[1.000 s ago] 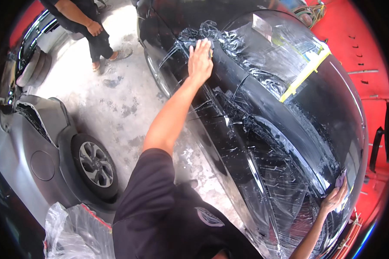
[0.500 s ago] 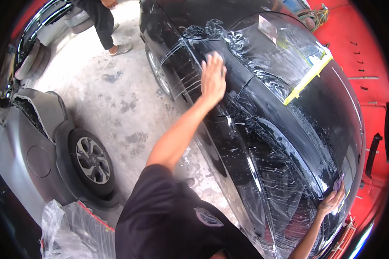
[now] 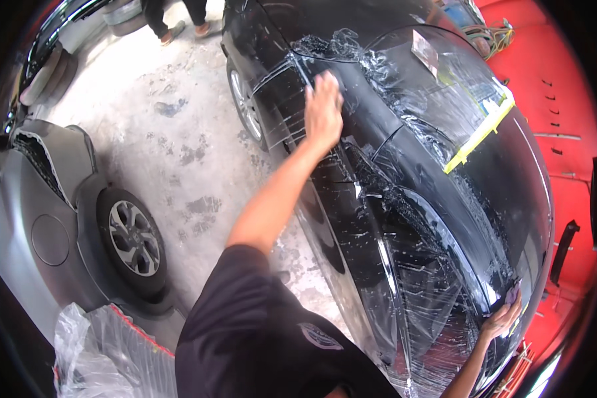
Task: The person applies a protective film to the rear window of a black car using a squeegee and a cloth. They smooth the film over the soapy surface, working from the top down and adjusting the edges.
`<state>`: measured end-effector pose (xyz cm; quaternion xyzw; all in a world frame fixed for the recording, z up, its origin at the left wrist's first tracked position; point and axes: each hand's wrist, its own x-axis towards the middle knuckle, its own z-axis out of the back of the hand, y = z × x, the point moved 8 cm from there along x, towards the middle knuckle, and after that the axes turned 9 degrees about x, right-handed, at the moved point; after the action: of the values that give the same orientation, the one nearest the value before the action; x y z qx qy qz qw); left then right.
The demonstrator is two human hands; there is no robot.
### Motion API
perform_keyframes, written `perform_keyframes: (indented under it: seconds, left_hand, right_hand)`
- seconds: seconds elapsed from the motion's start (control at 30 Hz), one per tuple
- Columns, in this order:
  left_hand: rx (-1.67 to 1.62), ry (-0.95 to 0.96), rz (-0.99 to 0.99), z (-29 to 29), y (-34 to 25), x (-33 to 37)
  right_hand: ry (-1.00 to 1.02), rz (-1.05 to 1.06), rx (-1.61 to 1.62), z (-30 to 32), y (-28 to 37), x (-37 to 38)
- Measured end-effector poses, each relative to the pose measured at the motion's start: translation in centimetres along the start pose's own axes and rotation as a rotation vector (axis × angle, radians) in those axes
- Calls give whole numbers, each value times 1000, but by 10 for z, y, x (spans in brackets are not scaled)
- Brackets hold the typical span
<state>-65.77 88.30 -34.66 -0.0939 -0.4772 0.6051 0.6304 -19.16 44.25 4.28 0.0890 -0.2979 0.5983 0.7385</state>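
Note:
My left hand (image 3: 324, 113) lies with fingers stretched out on the black car (image 3: 378, 99), near the left edge of its upper body. Whether anything thin is under the palm cannot be seen. Farther right and closer to me, my right hand (image 3: 503, 318) grips a small purple cloth (image 3: 513, 292) against the car's dark surface. Wet-looking whitish streaks and residue mark the panels around both hands. Clear plastic film (image 3: 424, 292) covers the side in front of me. Yellow masking tape (image 3: 481, 136) edges more film over the glass.
A grey car body (image 3: 20, 199) with a wheel (image 3: 134, 237) stands at left across the concrete floor (image 3: 186, 146). Crumpled clear plastic (image 3: 113, 351) hangs at lower left. Behind the black car is a red wall (image 3: 544, 60). Another person's legs (image 3: 172, 16) show at the top.
My left hand has shifted slightly left across the panel. The right hand keeps its place with the purple cloth. The other person has stepped, and both legs now show. The view has turned a little.

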Motion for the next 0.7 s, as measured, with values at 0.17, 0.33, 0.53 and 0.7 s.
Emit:
perform_keyframes:
  seconds: [0.17, 0.33, 0.53, 0.7]
  left_hand:
    - [36, 44, 217, 4, 11, 29]
    - [-92, 68, 96, -2, -1, -16]
    - [-1, 59, 166, 1, 10, 25]
    - [-116, 34, -155, 22, -44, -25]
  right_hand:
    - [9, -13, -34, -4, -1, 9]
    - [5, 6, -36, 1, 4, 4]
    - [4, 7, -44, -1, 9, 12]
    - [13, -1, -59, 1, 0, 1]
